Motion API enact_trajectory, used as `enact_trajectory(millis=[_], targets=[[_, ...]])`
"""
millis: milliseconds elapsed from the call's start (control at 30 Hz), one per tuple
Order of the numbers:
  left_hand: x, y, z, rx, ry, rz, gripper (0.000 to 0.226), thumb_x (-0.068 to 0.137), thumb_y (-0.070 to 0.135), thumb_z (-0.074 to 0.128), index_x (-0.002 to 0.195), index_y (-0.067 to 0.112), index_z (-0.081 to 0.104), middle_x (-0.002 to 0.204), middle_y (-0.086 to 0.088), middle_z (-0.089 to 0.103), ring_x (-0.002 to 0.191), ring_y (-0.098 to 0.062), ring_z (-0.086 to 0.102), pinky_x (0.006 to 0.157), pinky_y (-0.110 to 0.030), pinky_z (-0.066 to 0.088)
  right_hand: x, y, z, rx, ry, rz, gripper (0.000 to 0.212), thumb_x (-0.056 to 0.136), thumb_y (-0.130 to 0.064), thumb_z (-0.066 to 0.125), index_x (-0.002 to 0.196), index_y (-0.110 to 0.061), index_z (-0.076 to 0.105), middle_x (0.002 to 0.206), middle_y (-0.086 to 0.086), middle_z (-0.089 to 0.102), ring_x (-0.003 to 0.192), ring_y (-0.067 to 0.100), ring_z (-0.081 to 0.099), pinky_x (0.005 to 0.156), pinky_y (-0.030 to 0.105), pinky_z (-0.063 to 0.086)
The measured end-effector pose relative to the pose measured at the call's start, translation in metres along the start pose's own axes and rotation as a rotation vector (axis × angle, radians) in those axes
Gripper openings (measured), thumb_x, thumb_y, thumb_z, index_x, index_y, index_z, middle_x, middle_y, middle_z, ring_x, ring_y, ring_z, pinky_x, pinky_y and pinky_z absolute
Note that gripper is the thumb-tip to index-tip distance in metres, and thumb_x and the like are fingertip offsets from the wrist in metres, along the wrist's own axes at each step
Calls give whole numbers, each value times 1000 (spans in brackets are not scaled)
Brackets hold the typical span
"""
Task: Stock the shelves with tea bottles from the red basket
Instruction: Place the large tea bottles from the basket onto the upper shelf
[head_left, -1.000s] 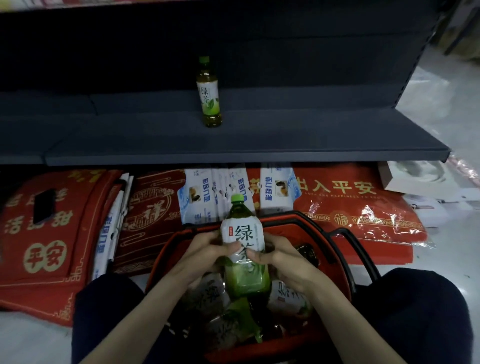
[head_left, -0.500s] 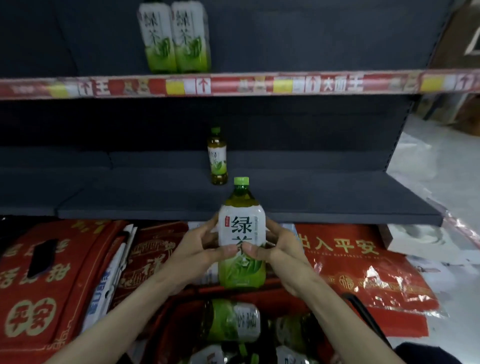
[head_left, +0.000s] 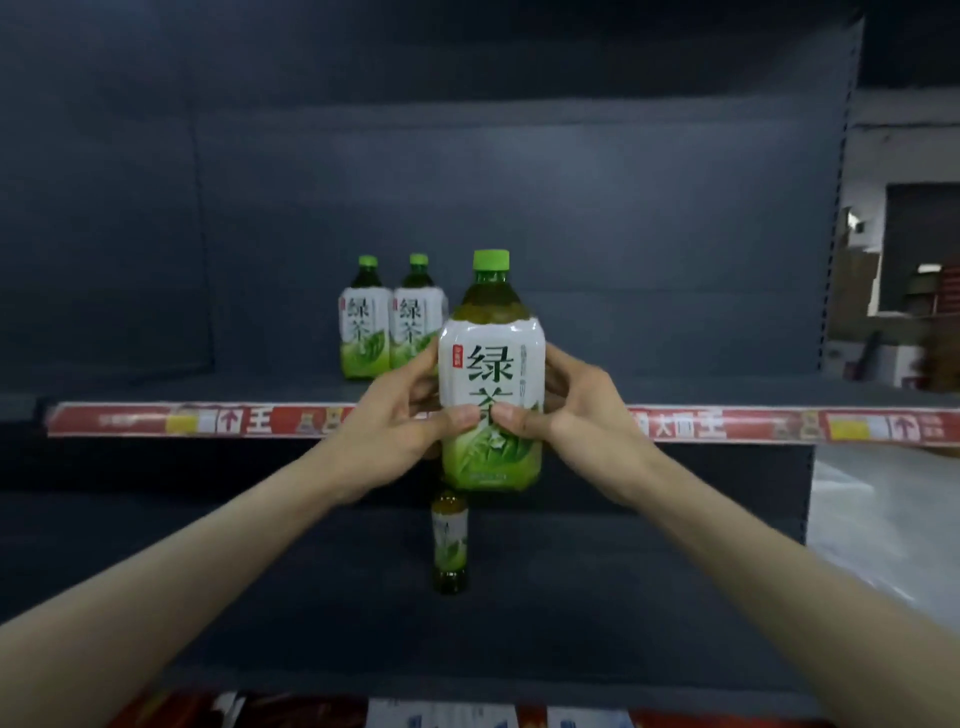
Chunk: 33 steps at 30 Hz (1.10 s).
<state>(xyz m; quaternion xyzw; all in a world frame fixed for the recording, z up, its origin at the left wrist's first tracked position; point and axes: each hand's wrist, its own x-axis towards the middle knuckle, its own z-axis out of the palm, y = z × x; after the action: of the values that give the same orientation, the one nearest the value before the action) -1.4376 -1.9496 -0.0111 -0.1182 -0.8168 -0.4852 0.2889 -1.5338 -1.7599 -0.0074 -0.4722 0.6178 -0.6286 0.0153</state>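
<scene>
Green-capped tea bottle (head_left: 491, 364) risen to upper shelf (head_left: 208, 422); left hand (head_left: 395, 421), right hand (head_left: 576, 410) grasping it

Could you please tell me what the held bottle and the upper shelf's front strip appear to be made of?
The large tea bottle looks like clear plastic: tea shows through its shoulder above a glossy white-and-green film label. The red price strip seems glossy printed plastic or paper, unclear which.

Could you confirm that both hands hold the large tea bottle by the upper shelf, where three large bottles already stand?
Not quite: the head view shows two large bottles there, not three. The left hand and right hand do hold the large tea bottle by the upper shelf.
</scene>
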Motion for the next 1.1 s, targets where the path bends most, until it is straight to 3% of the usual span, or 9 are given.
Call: enact_trajectory(millis=[133,233,333,433,633,767,933,1000,1100], targets=[[51,-1,-16,18,35,51,59,97,4,68,151,19,49,128,-1,74,120,-12,70,87,-28,62,52,-6,-9,-31,41,-35,56,87,4,77,138,-11,58,127,4,73,113,16,73,90,35,63],[83,-13,-22,30,36,48,57,99,2,66,150,19,49,127,3,73,119,-10,70,86,-24,61,83,1,-14,-62,67,-7,54,88,4,77,138,-10,59,126,6,73,109,15,74,78,27,63],[107,-29,-23,18,37,-1,55,100,1,64,150,21,49,130,-1,72,119,-13,70,92,-34,63,107,16,-16,-67,99,45,54,88,6,76,138,-6,59,123,6,74,101,9,73,66,21,60],[125,-45,-23,0,55,-37,57,101,3,63,152,21,47,133,-4,71,122,-17,68,95,-39,61,130,33,-20,-62,121,87,54,87,7,75,137,-4,59,115,3,74,94,7,72,64,20,60],[148,-65,-16,-53,67,-94,60,104,5,58,159,22,39,143,-4,65,131,-19,62,99,-37,57,160,60,-25,-51,157,146,47,90,4,74,134,-5,61,123,9,73,97,13,72,70,20,61],[153,-69,-9,-53,124,-155,55,104,12,60,156,23,42,135,2,66,131,-20,60,92,-36,59,169,66,-28,-72,143,187,51,91,-1,75,139,-9,58,128,9,71,117,26,69,99,42,59],[147,-78,-12,144,261,-285,55,93,24,78,141,11,55,120,-5,72,111,-23,70,96,-49,61,154,67,-33,-345,201,296,101,79,-43,87,159,-16,30,145,9,58,131,29,59,110,48,50],[141,-81,-14,151,242,-312,53,92,21,79,138,7,59,112,-4,75,106,-22,72,99,-47,60,138,65,-34,-484,263,267,87,83,-48,82,151,-17,38,135,5,61,122,24,62,103,39,52],[139,-81,-15,196,217,-309,50,87,19,78,134,8,65,116,-2,76,112,-21,70,107,-45,54,120,62,-30,-478,242,198,58,89,-41,78,136,-20,51,114,-6,69,106,17,68,93,34,56]])
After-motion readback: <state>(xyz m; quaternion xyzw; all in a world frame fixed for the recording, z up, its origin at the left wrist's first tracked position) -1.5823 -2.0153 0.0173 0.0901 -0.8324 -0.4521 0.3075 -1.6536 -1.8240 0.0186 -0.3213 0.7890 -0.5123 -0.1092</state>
